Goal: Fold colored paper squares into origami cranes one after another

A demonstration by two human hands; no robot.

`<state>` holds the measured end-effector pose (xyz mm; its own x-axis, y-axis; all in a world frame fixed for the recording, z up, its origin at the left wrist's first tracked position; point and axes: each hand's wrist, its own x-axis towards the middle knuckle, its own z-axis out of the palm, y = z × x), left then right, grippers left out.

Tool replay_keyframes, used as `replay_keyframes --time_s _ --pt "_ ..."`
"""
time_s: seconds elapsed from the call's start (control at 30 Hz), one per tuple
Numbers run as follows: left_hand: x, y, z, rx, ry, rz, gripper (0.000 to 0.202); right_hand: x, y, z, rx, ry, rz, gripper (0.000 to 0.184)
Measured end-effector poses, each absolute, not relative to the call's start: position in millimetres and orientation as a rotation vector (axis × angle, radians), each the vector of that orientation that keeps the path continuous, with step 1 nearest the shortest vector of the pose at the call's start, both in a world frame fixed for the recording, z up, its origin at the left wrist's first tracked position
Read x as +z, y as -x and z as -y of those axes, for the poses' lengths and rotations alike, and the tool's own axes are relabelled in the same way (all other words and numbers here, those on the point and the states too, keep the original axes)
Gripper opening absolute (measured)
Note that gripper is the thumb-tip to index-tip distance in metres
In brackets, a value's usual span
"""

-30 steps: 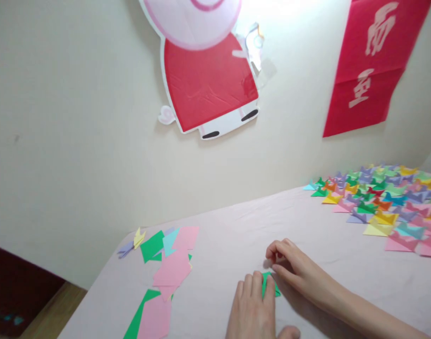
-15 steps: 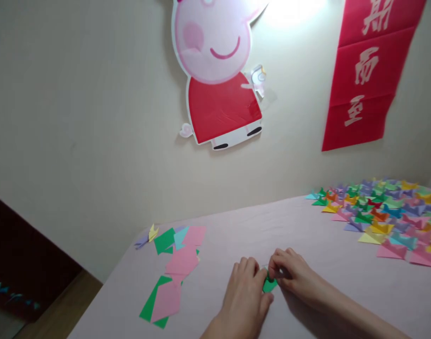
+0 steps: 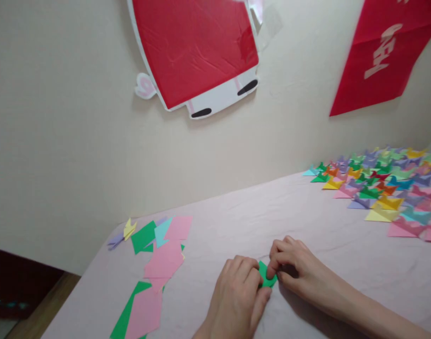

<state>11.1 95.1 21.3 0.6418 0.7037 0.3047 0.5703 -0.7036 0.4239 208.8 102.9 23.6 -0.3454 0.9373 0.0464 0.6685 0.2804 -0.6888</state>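
A small folded green paper piece (image 3: 266,276) lies on the pale pink table (image 3: 236,230) between my two hands. My left hand (image 3: 238,294) has its fingers curled down over the paper's left side. My right hand (image 3: 295,266) pinches the paper's right edge with bent fingertips. Most of the paper is hidden under the fingers.
Loose pink, green and blue paper squares (image 3: 162,256) lie at the left, with small yellow and purple folded shapes (image 3: 125,233) beyond them. Several colourful folded paper pieces (image 3: 381,193) cover the far right. A cartoon cut-out (image 3: 197,52) and a red banner (image 3: 381,52) hang on the wall.
Both hands have stayed on the green paper, the fingers shifting slightly as they press it. The camera has tipped down and moved closer, so the wall pictures sit higher in view.
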Motion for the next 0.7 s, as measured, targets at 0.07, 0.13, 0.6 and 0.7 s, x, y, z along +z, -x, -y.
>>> replay_keyframes --time_s 0.07,0.13,0.6,0.7 --pt "20 -13 -96 0.676 -2.564 -1.05 0.011 27 -208 -102 0.822 1.465 2.113 0.031" --pt "19 -15 -97 0.699 -2.51 -1.098 0.013 30 -208 -102 0.844 1.474 2.124 0.026" --pt "18 -20 -100 0.56 -2.354 -1.36 0.016 25 -207 -104 0.775 1.448 2.178 0.015" --pt "19 -22 -101 0.518 -2.383 -1.387 0.015 24 -205 -104 0.746 1.461 2.189 0.015"
